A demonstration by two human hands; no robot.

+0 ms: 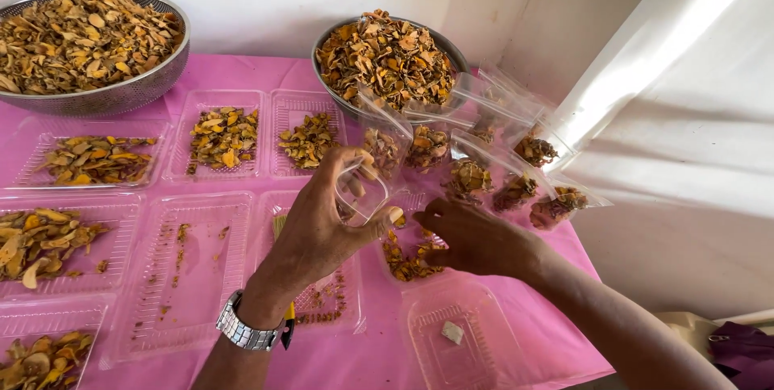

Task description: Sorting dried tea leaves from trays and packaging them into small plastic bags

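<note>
My left hand, with a metal watch on its wrist, holds a small clear plastic bag open above the pink table. My right hand reaches over a clear tray of dried orange-brown slices, its fingers closed on a few pieces near the bag's mouth. Several filled clear bags stand just beyond both hands.
Two metal bowls heaped with dried slices stand at the back. Clear plastic trays, some filled and some nearly bare, cover the pink table. A white wall and white cloth close the right side.
</note>
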